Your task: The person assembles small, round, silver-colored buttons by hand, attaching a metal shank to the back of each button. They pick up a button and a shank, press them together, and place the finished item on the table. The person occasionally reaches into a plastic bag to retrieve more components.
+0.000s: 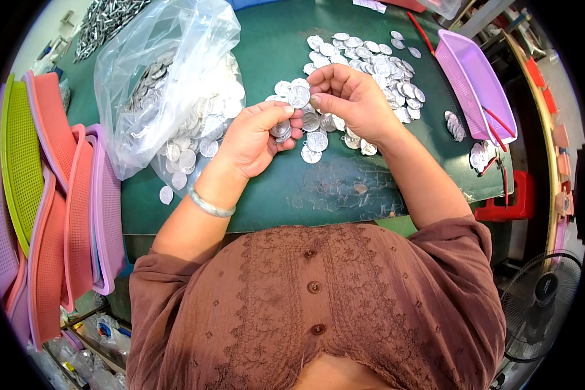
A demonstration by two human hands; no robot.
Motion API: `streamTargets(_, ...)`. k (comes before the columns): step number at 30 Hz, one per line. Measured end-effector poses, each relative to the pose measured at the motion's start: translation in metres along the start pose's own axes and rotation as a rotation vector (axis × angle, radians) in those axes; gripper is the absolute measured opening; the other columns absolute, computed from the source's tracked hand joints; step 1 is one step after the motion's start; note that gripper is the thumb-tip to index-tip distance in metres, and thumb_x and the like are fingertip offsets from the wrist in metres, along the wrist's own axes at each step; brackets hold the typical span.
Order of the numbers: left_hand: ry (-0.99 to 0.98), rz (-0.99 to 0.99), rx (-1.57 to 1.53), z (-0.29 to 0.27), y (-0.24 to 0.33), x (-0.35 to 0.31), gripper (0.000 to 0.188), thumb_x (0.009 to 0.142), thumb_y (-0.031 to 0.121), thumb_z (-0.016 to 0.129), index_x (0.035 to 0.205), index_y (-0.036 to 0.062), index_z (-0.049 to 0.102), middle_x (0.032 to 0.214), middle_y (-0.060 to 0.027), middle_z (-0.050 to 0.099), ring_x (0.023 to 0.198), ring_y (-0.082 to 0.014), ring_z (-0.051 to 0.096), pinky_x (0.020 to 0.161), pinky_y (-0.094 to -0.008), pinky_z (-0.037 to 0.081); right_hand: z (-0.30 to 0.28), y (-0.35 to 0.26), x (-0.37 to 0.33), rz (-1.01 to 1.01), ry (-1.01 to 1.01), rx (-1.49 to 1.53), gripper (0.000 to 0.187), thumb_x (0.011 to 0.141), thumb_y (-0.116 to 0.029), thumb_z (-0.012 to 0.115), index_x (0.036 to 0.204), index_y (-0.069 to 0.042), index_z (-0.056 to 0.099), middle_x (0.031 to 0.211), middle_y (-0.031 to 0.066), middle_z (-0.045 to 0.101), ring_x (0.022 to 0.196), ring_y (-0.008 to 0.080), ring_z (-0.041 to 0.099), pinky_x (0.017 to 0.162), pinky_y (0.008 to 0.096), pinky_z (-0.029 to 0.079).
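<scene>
Over the green table, my left hand is closed around a few round silver medallions. Its thumb presses near a raised silver medallion, while others sit lower against its fingers. My right hand meets that raised medallion from the right, thumb and curled fingertips pinched at its edge. Beneath and beyond the hands spreads a loose pile of silver medallions, some with small loops on their rims. To the left, a clear plastic bag lies open, with many more medallions inside it and spilling from its mouth.
Pink, purple and green plastic baskets are stacked at the left. A purple basket and red-handled pliers lie on the table's right side, near small medallion clusters. A red stool and fan stand right.
</scene>
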State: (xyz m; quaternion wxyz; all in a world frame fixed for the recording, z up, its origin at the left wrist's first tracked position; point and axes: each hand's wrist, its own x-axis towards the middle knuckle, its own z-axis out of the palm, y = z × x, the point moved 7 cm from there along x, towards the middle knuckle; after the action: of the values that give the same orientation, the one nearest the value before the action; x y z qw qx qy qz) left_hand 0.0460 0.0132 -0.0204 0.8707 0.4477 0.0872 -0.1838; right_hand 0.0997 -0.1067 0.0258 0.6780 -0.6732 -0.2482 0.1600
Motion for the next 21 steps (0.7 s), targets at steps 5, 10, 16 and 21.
streamTargets(5,0.022,0.070,0.065,0.0006,0.0022,0.0003,0.009,0.083,0.012,0.053,0.085,0.0036,0.057,0.077,-0.0033,0.058,0.065,-0.0106,0.054,0.055,-0.0217,0.044,0.0008,0.0042,-0.0020,0.082,-0.042,0.026,0.017,0.077,-0.002,0.058,0.093,0.004,0.057,0.081,0.0051,0.060,0.074,0.0084,0.055,0.067,0.0212,0.045)
streamTargets(10,0.035,0.106,0.112,0.0002,0.0019,0.0009,0.009,0.084,0.013,0.054,0.086,0.0042,0.057,0.076,-0.0030,0.057,0.065,-0.0099,0.053,0.055,-0.0208,0.044,0.0061,0.0001,-0.0033,0.033,-0.118,0.026,0.016,0.078,-0.004,0.059,0.092,0.002,0.057,0.083,0.0028,0.060,0.074,0.0068,0.054,0.067,0.0207,0.044)
streamTargets(16,0.085,0.202,0.222,0.0000,0.0064,0.0003,0.011,0.084,0.011,0.053,0.088,0.0022,0.057,0.074,-0.0026,0.056,0.064,-0.0091,0.052,0.055,-0.0206,0.043,0.0058,-0.0004,-0.0038,0.003,-0.108,-0.017,0.015,0.078,-0.004,0.059,0.092,0.001,0.058,0.082,0.0021,0.060,0.073,0.0061,0.054,0.065,0.0196,0.044)
streamTargets(21,0.106,0.279,0.277,-0.0001,0.0101,-0.0017,0.013,0.084,0.011,0.053,0.090,0.0011,0.058,0.076,-0.0016,0.057,0.065,-0.0078,0.052,0.055,-0.0205,0.044,0.0041,-0.0039,-0.0044,-0.009,-0.069,-0.079,0.012,0.078,-0.005,0.060,0.089,0.000,0.059,0.078,-0.0005,0.058,0.069,0.0044,0.051,0.062,0.0182,0.042)
